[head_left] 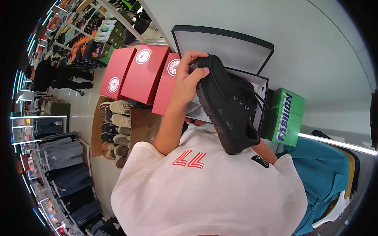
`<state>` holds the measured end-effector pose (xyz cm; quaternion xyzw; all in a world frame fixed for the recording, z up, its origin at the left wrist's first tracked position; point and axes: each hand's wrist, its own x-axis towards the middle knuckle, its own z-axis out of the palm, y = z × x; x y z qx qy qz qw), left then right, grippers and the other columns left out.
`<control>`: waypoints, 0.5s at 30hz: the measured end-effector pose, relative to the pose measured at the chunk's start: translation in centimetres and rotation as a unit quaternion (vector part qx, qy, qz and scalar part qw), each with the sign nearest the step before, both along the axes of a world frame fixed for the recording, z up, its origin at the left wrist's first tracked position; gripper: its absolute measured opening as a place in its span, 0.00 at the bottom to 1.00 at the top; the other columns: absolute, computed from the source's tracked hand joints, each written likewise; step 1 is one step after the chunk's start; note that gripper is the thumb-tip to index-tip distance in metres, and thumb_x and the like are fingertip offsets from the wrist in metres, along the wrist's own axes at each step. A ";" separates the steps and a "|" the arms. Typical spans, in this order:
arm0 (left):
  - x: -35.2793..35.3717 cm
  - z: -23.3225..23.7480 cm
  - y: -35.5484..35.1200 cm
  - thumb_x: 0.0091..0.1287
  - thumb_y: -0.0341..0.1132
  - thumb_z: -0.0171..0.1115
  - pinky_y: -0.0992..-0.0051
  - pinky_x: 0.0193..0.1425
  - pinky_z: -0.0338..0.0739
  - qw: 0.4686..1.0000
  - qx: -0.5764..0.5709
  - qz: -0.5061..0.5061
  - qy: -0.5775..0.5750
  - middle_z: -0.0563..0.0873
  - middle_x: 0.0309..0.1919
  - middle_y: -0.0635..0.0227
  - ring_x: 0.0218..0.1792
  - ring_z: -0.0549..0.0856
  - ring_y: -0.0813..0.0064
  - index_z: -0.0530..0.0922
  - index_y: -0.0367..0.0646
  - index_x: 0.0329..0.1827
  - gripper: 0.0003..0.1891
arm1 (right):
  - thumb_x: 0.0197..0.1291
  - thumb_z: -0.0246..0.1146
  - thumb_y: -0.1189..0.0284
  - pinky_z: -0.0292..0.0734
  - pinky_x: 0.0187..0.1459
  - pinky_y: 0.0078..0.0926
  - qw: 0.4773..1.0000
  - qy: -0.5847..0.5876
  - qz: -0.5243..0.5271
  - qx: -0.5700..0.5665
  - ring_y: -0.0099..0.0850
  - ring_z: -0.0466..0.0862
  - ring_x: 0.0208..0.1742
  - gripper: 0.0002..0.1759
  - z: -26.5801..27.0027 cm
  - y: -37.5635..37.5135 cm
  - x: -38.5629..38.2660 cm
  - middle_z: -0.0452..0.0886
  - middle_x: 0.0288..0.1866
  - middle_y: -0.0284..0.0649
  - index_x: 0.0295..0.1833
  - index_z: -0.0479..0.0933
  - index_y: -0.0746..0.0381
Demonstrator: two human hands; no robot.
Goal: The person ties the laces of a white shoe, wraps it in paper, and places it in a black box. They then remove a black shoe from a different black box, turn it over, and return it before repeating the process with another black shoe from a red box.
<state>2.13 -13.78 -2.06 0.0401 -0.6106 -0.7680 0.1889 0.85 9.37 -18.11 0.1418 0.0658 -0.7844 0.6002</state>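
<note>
- At the far left, between 9 and 10 o'clock, one person [47,74] in dark clothes stands on the shop floor.
- At 8 o'clock, denim garments [65,155] hang in a row on a rack.
- Near 9 o'clock, pairs of display shoes [120,120] stand inside a brown tray [95,129].
- At 10 o'clock, three red boxes [147,76] with round white emblems stand side by side.
- At 12 o'clock, the left hand [187,76] is closed around the toe of a black shoe, its thumb on the toe.
- At 1 o'clock, behind the hand, an open shoebox [224,49] has its lid raised.
- Slightly right of the centre, the black shoe [232,106] is lifted in front of the shoebox, its toe pointing to 11 o'clock.
- At 4 o'clock, the right forearm [265,152] goes behind the shoe's heel; the right hand is hidden, so I cannot tell its state.
- At 3 o'clock is a green box [289,116] printed "FASHION".
- At 4 o'clock, farther out, a teal garment [315,169] hangs.
</note>
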 end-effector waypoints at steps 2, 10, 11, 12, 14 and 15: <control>-0.4 0.1 0.1 0.65 0.29 0.66 0.76 0.61 0.75 1.000 0.014 0.017 -0.021 0.83 0.53 0.62 0.53 0.82 0.75 0.72 0.37 0.68 0.26 | 0.75 0.59 0.50 0.74 0.47 0.33 1.000 -0.015 -0.017 0.015 0.33 0.76 0.47 0.28 0.2 -0.1 0.0 0.76 0.49 0.43 0.63 0.73 0.64; 1.9 -1.1 3.4 0.62 0.30 0.74 0.67 0.75 0.69 0.997 -0.007 -0.080 -0.003 0.70 0.73 0.54 0.68 0.77 0.64 0.35 0.43 0.87 0.60 | 0.76 0.59 0.52 0.72 0.55 0.34 0.991 -0.072 -0.092 0.069 0.31 0.74 0.53 0.26 0.4 -0.4 -0.3 0.76 0.54 0.39 0.65 0.72 0.62; 2.1 -1.9 3.4 0.57 0.27 0.76 0.64 0.75 0.71 0.993 0.004 -0.119 -0.002 0.64 0.77 0.52 0.70 0.75 0.60 0.26 0.47 0.86 0.68 | 0.76 0.58 0.52 0.73 0.56 0.36 0.993 0.006 -0.089 0.071 0.31 0.75 0.54 0.27 -0.1 -0.3 -0.4 0.76 0.55 0.40 0.66 0.71 0.62; 2.6 -1.7 3.7 0.57 0.27 0.76 0.64 0.75 0.71 0.993 0.004 -0.120 -0.004 0.64 0.77 0.52 0.70 0.75 0.60 0.26 0.47 0.86 0.68 | 0.76 0.58 0.51 0.74 0.57 0.37 0.990 0.084 -0.086 0.073 0.32 0.76 0.55 0.28 0.3 -0.5 -0.3 0.76 0.56 0.40 0.67 0.71 0.62; 3.6 -1.1 4.7 0.54 0.28 0.78 0.61 0.81 0.60 0.982 0.069 -0.159 -0.072 0.63 0.77 0.56 0.77 0.66 0.61 0.39 0.44 0.87 0.63 | 0.78 0.52 0.48 0.73 0.66 0.40 0.957 0.253 -0.098 0.107 0.37 0.75 0.65 0.33 1.5 0.0 -0.1 0.72 0.67 0.44 0.74 0.65 0.61; 3.9 -1.2 5.0 0.53 0.26 0.79 0.61 0.81 0.61 0.983 0.068 -0.148 -0.080 0.63 0.77 0.55 0.76 0.67 0.61 0.39 0.44 0.86 0.64 | 0.79 0.46 0.45 0.71 0.76 0.42 0.894 0.414 -0.105 0.136 0.42 0.73 0.75 0.38 2.3 0.0 -0.1 0.68 0.79 0.47 0.81 0.60 0.61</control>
